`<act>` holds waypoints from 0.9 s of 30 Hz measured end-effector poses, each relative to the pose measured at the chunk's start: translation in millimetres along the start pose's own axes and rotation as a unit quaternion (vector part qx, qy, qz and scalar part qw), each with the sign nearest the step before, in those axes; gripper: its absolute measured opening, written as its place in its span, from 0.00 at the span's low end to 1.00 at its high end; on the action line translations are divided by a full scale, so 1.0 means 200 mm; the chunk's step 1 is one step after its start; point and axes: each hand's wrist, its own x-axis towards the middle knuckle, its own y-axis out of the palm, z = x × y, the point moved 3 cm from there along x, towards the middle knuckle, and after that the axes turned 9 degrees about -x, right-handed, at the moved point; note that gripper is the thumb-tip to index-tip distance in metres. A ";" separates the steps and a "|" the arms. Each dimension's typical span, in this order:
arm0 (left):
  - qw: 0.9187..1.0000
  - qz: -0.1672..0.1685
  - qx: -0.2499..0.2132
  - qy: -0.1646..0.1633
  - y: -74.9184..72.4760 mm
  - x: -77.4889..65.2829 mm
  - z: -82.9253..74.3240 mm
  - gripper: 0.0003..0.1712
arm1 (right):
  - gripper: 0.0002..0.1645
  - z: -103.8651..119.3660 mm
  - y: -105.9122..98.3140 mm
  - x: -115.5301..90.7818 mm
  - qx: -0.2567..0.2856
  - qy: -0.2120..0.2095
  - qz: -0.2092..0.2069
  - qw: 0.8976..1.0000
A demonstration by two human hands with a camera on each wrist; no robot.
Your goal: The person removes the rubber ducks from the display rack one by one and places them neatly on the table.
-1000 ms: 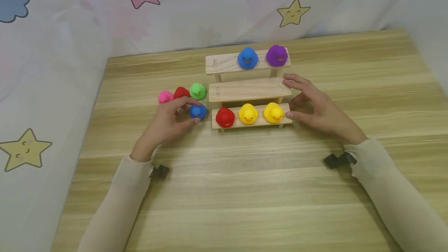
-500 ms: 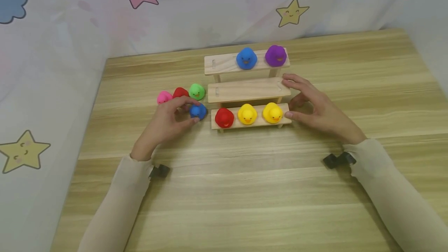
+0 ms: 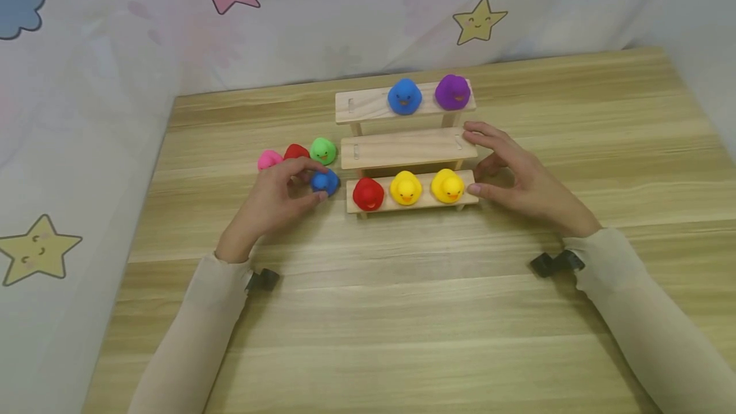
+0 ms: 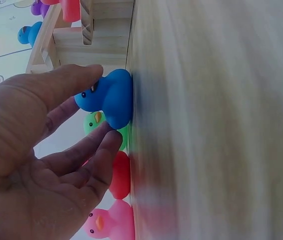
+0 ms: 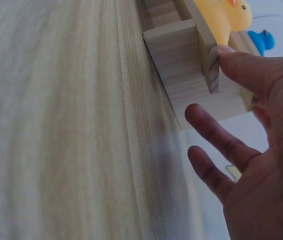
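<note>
My left hand (image 3: 270,193) pinches a blue rubber duck (image 4: 112,97) between thumb and fingers; the duck sits on the table, left of a three-tier wooden stand (image 3: 408,149). Just behind it are a green duck (image 3: 323,151), a red duck (image 3: 296,151) and a pink duck (image 3: 269,159), partly covered by the hand. At the stand's right end my right hand (image 3: 526,184) rests its thumb on the bottom shelf and its index finger on the middle shelf. Its other fingers stretch out, apart from the wood, in the right wrist view.
On the bottom shelf stand a red duck (image 3: 368,194) and two yellow ducks (image 3: 406,188). The top shelf bears a blue duck (image 3: 405,96) and a purple duck (image 3: 452,92). A patterned white cloth (image 3: 345,24) hangs behind the wood-grain table (image 3: 402,312).
Both hands hold nearly the same places. The view has shifted very slightly; the ducks and the stand stay where they were.
</note>
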 end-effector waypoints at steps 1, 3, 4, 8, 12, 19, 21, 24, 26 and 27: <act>1.000 0.000 0.002 0.000 0.00 0.00 0.00 0.19 | 0.57 0.00 0.00 0.00 0.001 -0.001 0.000 1.000; 1.000 -0.001 0.005 -0.003 0.00 0.00 0.00 0.20 | 0.57 0.00 0.00 0.00 0.000 -0.003 -0.001 1.000; 1.000 -0.001 0.005 -0.004 0.00 0.00 0.00 0.20 | 0.57 0.00 0.00 0.00 0.000 -0.004 0.000 1.000; 1.000 -0.006 0.006 -0.001 0.00 0.00 -0.01 0.20 | 0.57 0.00 0.00 0.00 -0.001 -0.003 -0.002 1.000; 1.000 -0.008 -0.003 0.012 -0.01 0.00 -0.04 0.20 | 0.57 0.01 0.00 0.01 0.000 -0.007 -0.003 1.000; 0.999 -0.017 -0.013 0.041 -0.03 0.00 -0.12 0.21 | 0.57 0.01 0.00 0.01 0.003 -0.013 -0.002 1.000; 0.999 -0.016 -0.017 0.048 -0.03 0.00 -0.15 0.22 | 0.57 0.01 0.00 0.01 0.005 -0.013 -0.003 1.000; 0.998 -0.012 -0.018 0.064 -0.02 0.00 -0.19 0.22 | 0.57 0.00 0.00 0.01 0.006 -0.011 -0.002 1.000; 0.997 -0.010 -0.017 0.078 -0.01 -0.01 -0.20 0.23 | 0.57 0.00 0.00 0.01 0.006 -0.007 -0.001 1.000; 0.996 -0.011 -0.017 0.084 0.00 -0.01 -0.21 0.23 | 0.57 0.00 0.00 0.01 0.007 -0.004 0.000 1.000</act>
